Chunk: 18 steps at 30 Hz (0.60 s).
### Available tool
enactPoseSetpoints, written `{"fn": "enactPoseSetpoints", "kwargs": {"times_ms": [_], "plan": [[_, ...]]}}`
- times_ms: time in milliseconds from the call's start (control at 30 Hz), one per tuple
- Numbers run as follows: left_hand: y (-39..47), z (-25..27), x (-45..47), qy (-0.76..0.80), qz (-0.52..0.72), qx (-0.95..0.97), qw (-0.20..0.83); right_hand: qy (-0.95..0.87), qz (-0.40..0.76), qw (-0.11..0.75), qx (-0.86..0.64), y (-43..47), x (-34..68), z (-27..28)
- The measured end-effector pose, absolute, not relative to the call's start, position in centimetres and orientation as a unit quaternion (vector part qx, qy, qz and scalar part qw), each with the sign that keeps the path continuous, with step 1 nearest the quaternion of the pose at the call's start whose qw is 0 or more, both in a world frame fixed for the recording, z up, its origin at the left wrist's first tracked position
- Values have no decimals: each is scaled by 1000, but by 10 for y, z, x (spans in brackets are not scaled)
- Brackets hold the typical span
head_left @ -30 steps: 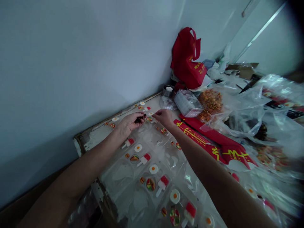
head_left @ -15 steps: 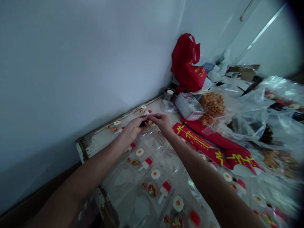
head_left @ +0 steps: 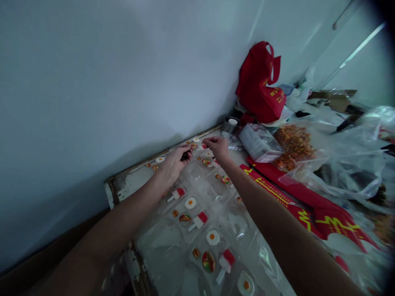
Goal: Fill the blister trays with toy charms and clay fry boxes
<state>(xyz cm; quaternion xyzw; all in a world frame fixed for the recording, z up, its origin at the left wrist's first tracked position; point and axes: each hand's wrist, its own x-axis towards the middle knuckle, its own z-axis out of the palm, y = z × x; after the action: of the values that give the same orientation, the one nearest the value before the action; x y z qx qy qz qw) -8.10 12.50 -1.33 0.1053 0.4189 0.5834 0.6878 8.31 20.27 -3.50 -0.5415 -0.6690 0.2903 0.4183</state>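
Observation:
My left hand (head_left: 176, 162) is curled around small dark pieces (head_left: 185, 156) near the far edge of the table. Close by on its right, my right hand (head_left: 217, 148) is raised with thumb and fingertips pinched together; what they hold, if anything, is too small to make out. Beneath and in front of both hands lie clear plastic sheets or bags (head_left: 166, 234) in rows. On them sit groups of miniature food pieces: a fried egg (head_left: 212, 237), a red-and-white popsicle (head_left: 227, 260), a round hot-dog piece (head_left: 209, 261) and a tiny burger (head_left: 196, 252).
Red printed card strips (head_left: 327, 213) lie right of my right arm. Behind them are a clear plastic box (head_left: 261, 142), a bag of orange-brown pieces (head_left: 294, 146) and crumpled plastic bags (head_left: 348, 160). A red tote bag (head_left: 262, 86) leans on the wall (head_left: 123, 82).
My hands have moved apart; the right one has gone from touching the left to the right of it, still pinched. The whole view has shifted, so the scene sits farther right.

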Motion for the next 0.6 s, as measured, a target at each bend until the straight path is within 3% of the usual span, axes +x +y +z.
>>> {"fn": "enactPoseSetpoints", "kwargs": {"times_ms": [100, 200, 400, 600], "plan": [[119, -7, -104, 439, 580, 100, 679, -755, 147, 301, -563, 234, 82, -35], [109, 2, -123, 451, 574, 98, 677, -795, 83, 234, -554, 249, 78, -37], [83, 6, -138, 451, 561, 138, 680, -825, 58, 175, -534, 243, 68, -40], [66, -6, -142, 455, 559, 193, 666, -794, 46, 179, -579, 245, 62, -35]]}}
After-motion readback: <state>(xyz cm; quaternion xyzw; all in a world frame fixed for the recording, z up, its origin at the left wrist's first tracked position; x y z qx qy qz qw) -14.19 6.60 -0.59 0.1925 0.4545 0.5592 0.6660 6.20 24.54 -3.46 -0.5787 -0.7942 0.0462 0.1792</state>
